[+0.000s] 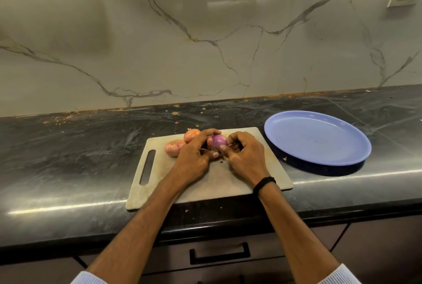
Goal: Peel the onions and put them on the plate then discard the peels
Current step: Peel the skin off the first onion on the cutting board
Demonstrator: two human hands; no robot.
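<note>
We hold the half-peeled onion [216, 141] just above the grey cutting board [205, 183]. Our left hand [194, 156] curls round it while our right hand [244, 153] pinches a thin strip of peel [229, 145] at its end. The bared purple flesh looks smooth and probably slick, so the round body wants a firm grip. The papery skin should tear easily. Two unpeeled onions [174, 148] lie beside it, and the blue plate [319, 137] sits right.
</note>
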